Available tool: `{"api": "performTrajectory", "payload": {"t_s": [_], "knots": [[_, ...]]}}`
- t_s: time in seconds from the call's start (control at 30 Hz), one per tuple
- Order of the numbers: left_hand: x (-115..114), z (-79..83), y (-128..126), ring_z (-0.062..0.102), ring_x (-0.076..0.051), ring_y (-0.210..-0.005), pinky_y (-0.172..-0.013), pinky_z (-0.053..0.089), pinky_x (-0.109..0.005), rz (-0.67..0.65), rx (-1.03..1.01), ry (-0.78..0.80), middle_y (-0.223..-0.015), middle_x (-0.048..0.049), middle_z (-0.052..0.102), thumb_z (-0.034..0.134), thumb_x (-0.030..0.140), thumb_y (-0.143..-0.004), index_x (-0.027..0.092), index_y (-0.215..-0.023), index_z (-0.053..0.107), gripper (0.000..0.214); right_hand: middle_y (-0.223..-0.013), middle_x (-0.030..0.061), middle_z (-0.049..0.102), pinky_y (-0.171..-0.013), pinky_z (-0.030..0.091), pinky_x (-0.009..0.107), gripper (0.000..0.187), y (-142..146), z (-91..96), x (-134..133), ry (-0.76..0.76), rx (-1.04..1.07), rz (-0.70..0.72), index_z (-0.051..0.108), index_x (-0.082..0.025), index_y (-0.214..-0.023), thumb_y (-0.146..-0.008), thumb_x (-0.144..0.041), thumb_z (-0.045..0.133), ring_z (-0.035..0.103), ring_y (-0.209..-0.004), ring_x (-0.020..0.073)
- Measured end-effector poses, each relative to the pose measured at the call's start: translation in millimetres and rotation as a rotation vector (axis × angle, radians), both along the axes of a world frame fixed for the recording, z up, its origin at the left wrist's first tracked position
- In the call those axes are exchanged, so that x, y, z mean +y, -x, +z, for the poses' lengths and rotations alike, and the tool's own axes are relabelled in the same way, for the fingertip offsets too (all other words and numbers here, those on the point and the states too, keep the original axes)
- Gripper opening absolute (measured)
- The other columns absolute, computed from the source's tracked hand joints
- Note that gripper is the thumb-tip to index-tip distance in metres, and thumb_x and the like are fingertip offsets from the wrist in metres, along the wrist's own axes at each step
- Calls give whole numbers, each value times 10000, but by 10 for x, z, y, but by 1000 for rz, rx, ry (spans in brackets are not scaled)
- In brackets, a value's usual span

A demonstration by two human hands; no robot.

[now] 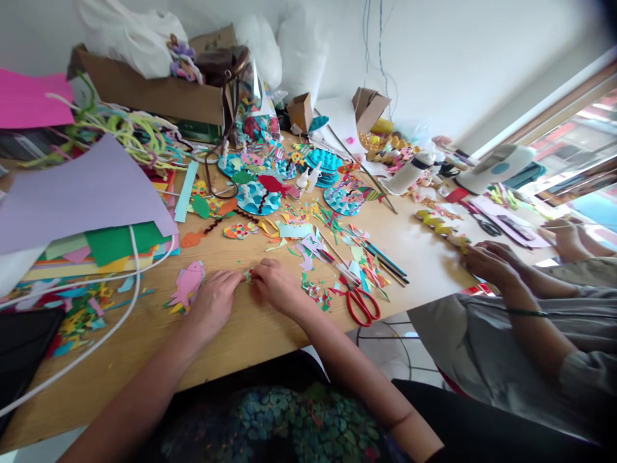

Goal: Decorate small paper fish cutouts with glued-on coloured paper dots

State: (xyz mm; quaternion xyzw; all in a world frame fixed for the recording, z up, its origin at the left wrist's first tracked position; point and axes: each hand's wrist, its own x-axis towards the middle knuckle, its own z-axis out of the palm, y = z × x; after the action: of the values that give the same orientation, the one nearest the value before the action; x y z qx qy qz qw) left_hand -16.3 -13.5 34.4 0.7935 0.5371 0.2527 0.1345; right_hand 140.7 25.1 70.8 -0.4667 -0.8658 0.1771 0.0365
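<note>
My left hand and my right hand rest close together on the table near its front edge. Between their fingertips is a small green patterned paper piece, partly covered, with the fingers of both hands closed on it. Just left of my left hand lies a pink paper fish over some coloured scraps. Beyond my hands are a spotted paper fish and an orange paper fish. Red-handled scissors lie to the right of my right hand.
Blue decorated paper discs, white glue bottles and pencils lie beyond. Coloured paper sheets and a white cable are at left. A co-worker's hands hold a yellow twisted strip at right.
</note>
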Motion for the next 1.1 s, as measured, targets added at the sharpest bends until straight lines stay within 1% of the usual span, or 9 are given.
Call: {"api": "performTrajectory", "payload": {"t_s": [0.2,0.37,0.6,0.77,0.93,1.1], "knots": [[-2,7,1,595,-215,-872,-785,482,-369,-12,29,0,-893,-82,669,319,40,-743,172,-901,616,361,-881,58,608,-701,376,232,179,3,-56,14,-32,0,27,642,-153,-847,-833,-149,463,541,-844,152],[-7,11,-1,593,-221,-878,-782,484,-367,-12,44,-9,-894,-96,666,318,40,-746,156,-907,615,357,-889,64,609,-703,378,236,184,8,-54,25,-27,-18,21,639,-151,-850,-833,-150,456,544,-844,155],[-17,-5,0,591,-204,-880,-797,485,-359,-20,35,-26,-902,-78,662,327,26,-731,173,-915,615,371,-903,70,601,-728,381,241,185,20,-41,14,-16,-54,4,626,-156,-858,-838,-166,443,536,-872,155],[-19,-3,-4,589,-212,-871,-790,487,-365,-23,49,-30,-888,-90,662,321,33,-746,156,-908,618,360,-892,71,598,-728,378,244,170,25,-66,4,-52,-53,8,616,-150,-851,-829,-175,449,532,-854,155],[-24,2,-6,585,-203,-871,-793,484,-362,-21,60,-21,-883,-73,661,330,20,-728,174,-909,623,378,-874,81,595,-754,375,256,184,36,-99,24,-57,-61,4,610,-139,-844,-840,-181,431,530,-846,160],[-12,-14,-2,584,-207,-867,-789,488,-365,-44,65,-42,-893,-77,663,327,19,-721,174,-918,639,400,-893,73,592,-742,377,248,150,46,-103,39,-61,-48,1,607,-156,-853,-825,-165,460,524,-872,164]]}}
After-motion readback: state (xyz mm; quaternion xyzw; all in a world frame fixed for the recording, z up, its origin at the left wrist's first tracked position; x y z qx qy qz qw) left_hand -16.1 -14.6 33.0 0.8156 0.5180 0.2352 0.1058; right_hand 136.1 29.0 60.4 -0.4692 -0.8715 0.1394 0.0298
